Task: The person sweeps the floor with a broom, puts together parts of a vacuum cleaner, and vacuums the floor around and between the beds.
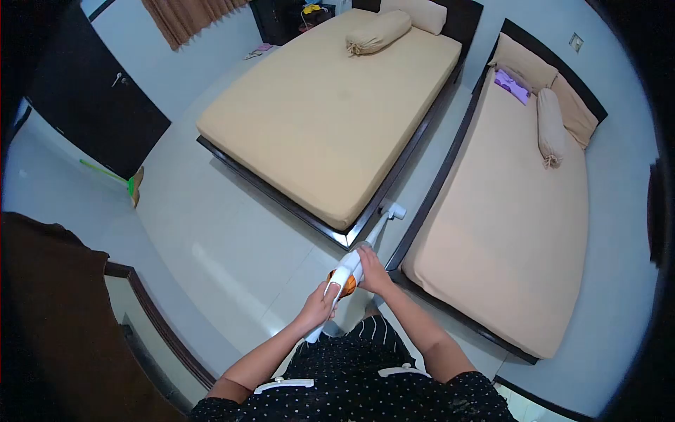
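Note:
A white stick vacuum cleaner [346, 269] with an orange part on its body slants across the lower middle of the head view. My left hand [318, 307] is closed round its handle at the rear. Further forward, my right hand [373, 270] grips the body near the tube. The white floor head [395, 210] rests on the floor in the gap between the two beds, close to the corner of the left bed's dark frame.
A yellow-sheeted bed [316, 119] stands ahead and a beige-sheeted bed [503, 232] to the right, both with pillows. At the left are a dark door [84, 84], a green broom [131, 185] and a brown curtain [63, 316]. Pale tiled floor [211, 225] lies left of the beds.

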Demonstrator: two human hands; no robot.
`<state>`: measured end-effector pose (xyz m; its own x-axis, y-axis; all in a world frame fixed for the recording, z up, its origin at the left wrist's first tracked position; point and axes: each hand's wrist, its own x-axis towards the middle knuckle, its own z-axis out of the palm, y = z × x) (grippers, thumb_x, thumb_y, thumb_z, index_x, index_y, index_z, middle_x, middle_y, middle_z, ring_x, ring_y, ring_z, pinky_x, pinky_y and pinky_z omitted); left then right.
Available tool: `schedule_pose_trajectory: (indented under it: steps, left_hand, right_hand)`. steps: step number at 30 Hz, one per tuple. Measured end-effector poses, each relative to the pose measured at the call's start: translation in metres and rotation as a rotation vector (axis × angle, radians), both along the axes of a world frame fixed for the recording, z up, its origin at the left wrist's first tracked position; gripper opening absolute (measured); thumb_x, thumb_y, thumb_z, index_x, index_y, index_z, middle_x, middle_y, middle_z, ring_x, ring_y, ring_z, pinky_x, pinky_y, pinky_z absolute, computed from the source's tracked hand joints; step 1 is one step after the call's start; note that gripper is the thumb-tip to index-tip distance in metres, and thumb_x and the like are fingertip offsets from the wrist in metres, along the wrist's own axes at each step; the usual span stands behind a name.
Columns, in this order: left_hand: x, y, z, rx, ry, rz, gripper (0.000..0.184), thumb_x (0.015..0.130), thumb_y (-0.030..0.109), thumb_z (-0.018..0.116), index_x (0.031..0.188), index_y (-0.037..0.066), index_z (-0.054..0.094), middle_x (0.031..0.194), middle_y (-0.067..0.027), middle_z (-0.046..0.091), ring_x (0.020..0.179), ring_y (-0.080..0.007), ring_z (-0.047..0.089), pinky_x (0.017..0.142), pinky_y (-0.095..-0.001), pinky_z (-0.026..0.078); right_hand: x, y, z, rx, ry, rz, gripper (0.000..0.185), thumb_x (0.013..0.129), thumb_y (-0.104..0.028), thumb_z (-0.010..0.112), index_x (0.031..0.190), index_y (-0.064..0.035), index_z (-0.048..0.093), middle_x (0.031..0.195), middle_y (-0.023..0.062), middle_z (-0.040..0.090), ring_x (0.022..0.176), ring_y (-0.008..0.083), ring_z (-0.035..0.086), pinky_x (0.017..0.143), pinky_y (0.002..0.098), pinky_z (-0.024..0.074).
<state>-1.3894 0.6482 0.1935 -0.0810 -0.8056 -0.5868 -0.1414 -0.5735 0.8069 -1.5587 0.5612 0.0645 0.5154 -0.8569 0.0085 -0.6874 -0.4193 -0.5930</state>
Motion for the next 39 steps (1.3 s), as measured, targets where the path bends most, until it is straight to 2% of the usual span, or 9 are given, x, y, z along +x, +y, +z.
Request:
schedule_pose_trajectory:
  steps: [3, 7, 11, 20, 24, 29, 33, 35, 39]
  left_hand:
    - [0.013, 0.026, 0.011, 0.028, 0.023, -0.006, 0.032, 0.088, 0.037, 0.033, 0.090, 0.006, 0.041, 0.060, -0.0029, 0.046, 0.045, -0.0093, 0.044, 0.041, -0.0223, 0.038]
    - [0.024, 0.050, 0.018, 0.048, 0.035, 0.017, 0.032, 0.088, 0.036, 0.033, 0.089, 0.005, 0.041, 0.061, -0.0034, 0.046, 0.046, -0.0093, 0.044, 0.042, -0.0221, 0.039]
    - [0.014, 0.053, 0.017, 0.037, -0.015, 0.011, 0.031, 0.089, 0.034, 0.032, 0.089, 0.005, 0.041, 0.061, -0.0038, 0.046, 0.046, -0.0096, 0.044, 0.043, -0.0223, 0.039]
    - [-0.056, -0.010, 0.007, 0.008, 0.006, 0.098, 0.031, 0.088, 0.034, 0.033, 0.090, 0.004, 0.041, 0.061, -0.0035, 0.046, 0.045, -0.0098, 0.044, 0.043, -0.0228, 0.039]
    - [-0.101, -0.047, -0.005, -0.014, 0.038, 0.172, 0.029, 0.088, 0.033, 0.034, 0.091, 0.005, 0.040, 0.061, -0.0033, 0.045, 0.046, -0.0095, 0.044, 0.043, -0.0228, 0.038]
    - [-0.140, -0.087, -0.009, -0.027, 0.066, 0.214, 0.029, 0.089, 0.033, 0.034, 0.091, 0.005, 0.040, 0.061, -0.0032, 0.044, 0.046, -0.0095, 0.043, 0.043, -0.0228, 0.038]
    - [-0.148, -0.096, -0.012, -0.030, 0.038, 0.234, 0.030, 0.088, 0.033, 0.034, 0.092, 0.005, 0.041, 0.062, -0.0033, 0.044, 0.047, -0.0095, 0.043, 0.044, -0.0227, 0.039]
    - [-0.148, -0.092, -0.015, -0.038, 0.019, 0.243, 0.030, 0.088, 0.034, 0.034, 0.092, 0.004, 0.041, 0.062, -0.0033, 0.045, 0.047, -0.0095, 0.043, 0.044, -0.0226, 0.039]
    - [-0.144, -0.057, -0.018, 0.006, -0.008, 0.275, 0.031, 0.088, 0.034, 0.034, 0.095, 0.004, 0.041, 0.062, -0.0034, 0.045, 0.047, -0.0096, 0.044, 0.044, -0.0229, 0.039]
  right_hand:
    - [0.011, 0.025, -0.008, -0.033, -0.058, 0.027, 0.094, 0.044, -0.010, 0.075, 0.122, -0.0011, 0.024, 0.125, 0.0189, 0.029, 0.116, 0.0347, 0.030, 0.097, 0.0382, 0.0278]
    - [0.022, 0.043, -0.008, 0.097, -0.131, 0.097, 0.091, 0.044, -0.010, 0.075, 0.120, -0.0014, 0.026, 0.122, 0.0202, 0.032, 0.115, 0.0345, 0.031, 0.097, 0.0381, 0.0272]
    - [0.013, 0.040, -0.005, 0.105, -0.109, 0.113, 0.083, 0.051, -0.006, 0.071, 0.121, -0.0053, 0.027, 0.121, 0.0173, 0.034, 0.115, 0.0325, 0.032, 0.096, 0.0354, 0.0302]
    - [-0.046, -0.042, -0.006, 0.181, -0.082, 0.206, 0.081, 0.051, -0.007, 0.072, 0.120, -0.0056, 0.028, 0.119, 0.0170, 0.036, 0.114, 0.0318, 0.033, 0.095, 0.0357, 0.0308]
    - [-0.084, -0.093, -0.028, 0.135, -0.040, 0.252, 0.082, 0.049, -0.006, 0.072, 0.119, -0.0027, 0.030, 0.119, 0.0182, 0.038, 0.112, 0.0328, 0.036, 0.095, 0.0352, 0.0303]
    - [-0.117, -0.144, -0.024, 0.123, -0.043, 0.287, 0.085, 0.047, -0.010, 0.073, 0.120, -0.0022, 0.029, 0.119, 0.0189, 0.038, 0.112, 0.0332, 0.036, 0.095, 0.0355, 0.0302]
    - [-0.121, -0.158, -0.021, 0.111, -0.014, 0.290, 0.086, 0.047, -0.010, 0.073, 0.121, -0.0025, 0.028, 0.119, 0.0191, 0.037, 0.112, 0.0333, 0.035, 0.095, 0.0357, 0.0301]
    - [-0.119, -0.155, -0.017, 0.186, 0.027, 0.283, 0.083, 0.052, -0.007, 0.071, 0.122, -0.0047, 0.026, 0.123, 0.0204, 0.034, 0.116, 0.0328, 0.031, 0.096, 0.0358, 0.0291]
    - [-0.114, -0.122, -0.020, 0.133, 0.023, 0.341, 0.087, 0.048, -0.011, 0.073, 0.121, -0.0018, 0.026, 0.120, 0.0200, 0.036, 0.113, 0.0339, 0.034, 0.096, 0.0361, 0.0296]
